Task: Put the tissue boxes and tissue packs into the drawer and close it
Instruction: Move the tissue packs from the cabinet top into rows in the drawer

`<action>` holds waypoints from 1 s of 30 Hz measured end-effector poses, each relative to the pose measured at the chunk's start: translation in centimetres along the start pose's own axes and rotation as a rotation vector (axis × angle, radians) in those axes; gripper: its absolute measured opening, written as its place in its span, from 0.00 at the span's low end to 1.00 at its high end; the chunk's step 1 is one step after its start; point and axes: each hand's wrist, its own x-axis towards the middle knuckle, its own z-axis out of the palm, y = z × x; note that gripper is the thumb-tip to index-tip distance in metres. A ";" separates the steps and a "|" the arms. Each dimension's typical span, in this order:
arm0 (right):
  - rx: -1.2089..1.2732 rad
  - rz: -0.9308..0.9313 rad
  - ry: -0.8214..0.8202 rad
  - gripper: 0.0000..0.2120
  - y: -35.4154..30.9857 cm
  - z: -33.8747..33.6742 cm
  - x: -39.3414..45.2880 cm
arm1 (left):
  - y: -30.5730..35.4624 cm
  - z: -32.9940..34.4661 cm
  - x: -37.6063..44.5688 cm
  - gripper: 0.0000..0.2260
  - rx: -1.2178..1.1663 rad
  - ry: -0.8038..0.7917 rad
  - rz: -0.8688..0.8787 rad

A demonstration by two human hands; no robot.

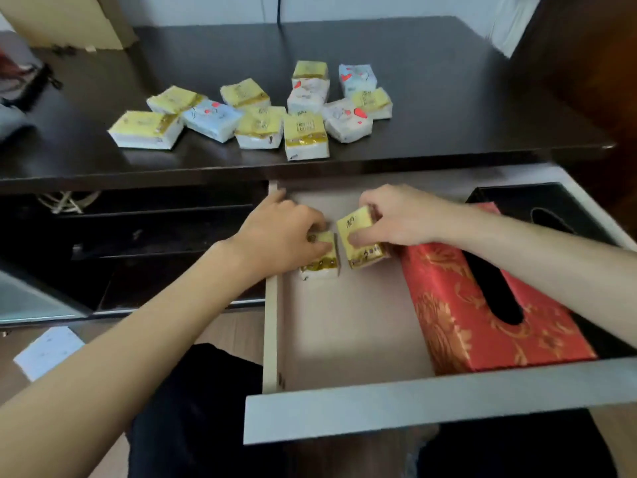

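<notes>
Head view, contents listed relative to the pulled-out pale wooden drawer (344, 326) with its grey front panel.

Item 1: your left hand (286, 236), inside the drawer at its rear left corner, fingers closed over a yellow-and-white plastic-wrapped tissue pack (322, 262) that lies on the drawer floor against the left wall.

Item 2: your right hand (400, 215), inside the drawer just right of the left hand, fingers and thumb clamped on a second yellow plastic-wrapped tissue pack (360, 238), held tilted, its lower edge at the drawer floor. The two packs sit side by side, nearly touching.

Item 3: one red rectangular tissue box with gold floral pattern (482, 305) and a dark oval slot on top, lying lengthwise in the right half of the drawer, just beside the pack in your right hand.

Item 4: one black rectangular tissue box (537, 205), at the drawer's far right, behind and beside the red box and partly under your right forearm.

Item 5: a loose cluster of about a dozen small tissue packs (255, 112), yellow-topped and white-and-blue with red marks, on the dark brown glossy tabletop (448, 81) directly above and behind the drawer. Several overlap.

Item 6: a white sheet of paper (48, 351) on the floor, well left of the drawer.
</notes>
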 end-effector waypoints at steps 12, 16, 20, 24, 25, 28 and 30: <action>-0.562 -0.196 -0.034 0.26 0.4 0.9 -1.8 | 0.4 0.2 0.2 0.29 0.121 -0.149 0.095; -0.528 -0.181 0.023 0.21 -0.1 0.9 -0.9 | 0.1 0.3 1.1 0.26 0.120 -0.121 0.101; -0.461 -0.133 0.046 0.20 0.1 1.0 0.1 | -0.4 0.4 2.1 0.25 0.101 -0.110 0.082; -0.382 -0.099 0.034 0.20 0.2 0.9 1.2 | -0.8 0.4 2.9 0.26 0.103 -0.115 0.080; -0.364 -0.098 0.037 0.19 0.2 0.9 1.4 | -0.9 0.5 3.1 0.26 0.103 -0.112 0.079; -0.317 -0.096 0.040 0.18 0.4 1.1 1.6 | -1.2 0.7 3.3 0.27 0.098 -0.107 0.068; -0.306 -0.097 0.044 0.18 0.5 1.2 1.6 | -1.3 0.9 3.4 0.27 0.096 -0.101 0.066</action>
